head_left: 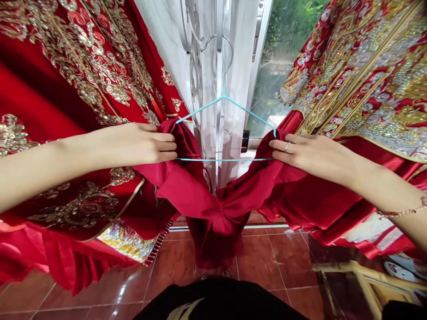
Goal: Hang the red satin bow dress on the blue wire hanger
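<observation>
A red satin dress [220, 213] hangs in front of me from a thin light-blue hanger [224, 97], its neckline sagging in a V. My left hand [151, 143] is closed on the dress's left shoulder at that end of the hanger. At the opposite end, my right hand [298, 150], with a ring on one finger, pinches the right shoulder. The hanger's straight lower bar runs between both hands. Its metal hook [231, 53] points upward near a pale upright frame; whether it rests on anything I cannot tell.
Embroidered red-and-gold garments hang close on both sides, one on the left [110, 75] and one on the right [373, 84]. Behind the hanger are a glass window [283, 58] and a phone [245, 141]. A bamboo-like stool [367, 278] stands at lower right on red floor tiles [260, 258].
</observation>
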A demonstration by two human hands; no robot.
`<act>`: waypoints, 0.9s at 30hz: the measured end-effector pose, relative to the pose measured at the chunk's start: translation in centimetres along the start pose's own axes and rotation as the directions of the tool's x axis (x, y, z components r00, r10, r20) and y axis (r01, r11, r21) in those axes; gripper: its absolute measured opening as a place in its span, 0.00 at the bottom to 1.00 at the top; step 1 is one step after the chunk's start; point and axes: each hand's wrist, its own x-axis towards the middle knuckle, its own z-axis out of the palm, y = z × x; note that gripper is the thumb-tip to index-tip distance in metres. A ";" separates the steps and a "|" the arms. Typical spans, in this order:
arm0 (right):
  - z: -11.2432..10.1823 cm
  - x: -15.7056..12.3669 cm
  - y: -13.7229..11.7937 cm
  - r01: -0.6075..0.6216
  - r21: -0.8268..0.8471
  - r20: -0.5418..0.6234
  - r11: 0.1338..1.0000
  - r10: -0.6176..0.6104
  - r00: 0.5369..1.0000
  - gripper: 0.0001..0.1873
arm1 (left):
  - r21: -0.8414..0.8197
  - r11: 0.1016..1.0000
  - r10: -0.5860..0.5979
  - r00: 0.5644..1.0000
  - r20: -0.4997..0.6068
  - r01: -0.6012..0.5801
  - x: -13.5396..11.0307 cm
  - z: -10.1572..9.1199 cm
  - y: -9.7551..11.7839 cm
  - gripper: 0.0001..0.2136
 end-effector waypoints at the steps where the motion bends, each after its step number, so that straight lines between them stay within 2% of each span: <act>1: 0.2 -0.1 0.1 0.010 0.001 -0.009 1.000 -0.010 1.000 0.19 | -0.030 0.999 0.022 1.000 0.001 -0.022 0.0 -0.2 -0.1 0.25; 7: 0.9 -0.4 0.9 0.026 0.129 -0.039 0.991 -0.021 0.999 0.18 | -0.012 0.985 0.171 0.982 -0.075 -0.172 -2.1 -0.6 -1.9 0.20; 9: 1.1 -0.4 1.1 0.025 0.128 -0.035 0.992 -0.021 0.999 0.17 | -0.032 0.986 0.160 0.986 -0.048 -0.162 -2.5 -0.5 -2.4 0.20; 11: 1.1 -0.2 1.1 0.016 0.129 -0.008 0.992 -0.015 1.000 0.16 | -0.041 0.994 0.101 0.995 0.023 -0.100 -2.4 -0.5 -2.3 0.21; 13: 1.1 0.0 1.1 -0.001 0.135 0.024 0.991 -0.002 1.000 0.15 | 0.044 0.998 0.047 0.994 0.100 -0.051 -1.9 -0.4 -1.6 0.23; 15: 1.0 0.4 1.1 -0.025 0.154 0.049 0.988 0.018 0.999 0.17 | 0.194 0.980 0.020 0.988 0.153 -0.050 -1.2 -0.1 -0.2 0.25; 17: 0.8 0.9 1.2 -0.053 0.184 0.067 0.982 0.041 0.997 0.19 | 0.313 0.949 -0.009 0.985 0.173 -0.047 -0.4 0.4 1.2 0.24; 19: 0.6 1.3 1.5 -0.061 0.207 0.090 0.976 0.044 0.995 0.20 | 0.357 0.934 -0.064 0.985 0.161 0.003 0.1 0.9 2.1 0.22; 22: 0.4 1.5 2.3 -0.025 0.197 0.141 0.980 -0.003 0.990 0.21 | 0.254 0.965 -0.098 0.986 0.135 0.061 0.5 1.2 2.4 0.20; 26: 0.6 1.2 2.9 0.033 0.158 0.162 0.987 -0.059 0.985 0.24 | 0.134 0.989 -0.073 0.989 0.132 0.055 0.4 1.2 2.0 0.20; 27: 0.8 1.2 2.9 0.040 0.149 0.157 0.988 -0.063 0.986 0.25 | 0.139 0.985 -0.110 0.991 0.080 0.098 0.4 1.3 2.0 0.20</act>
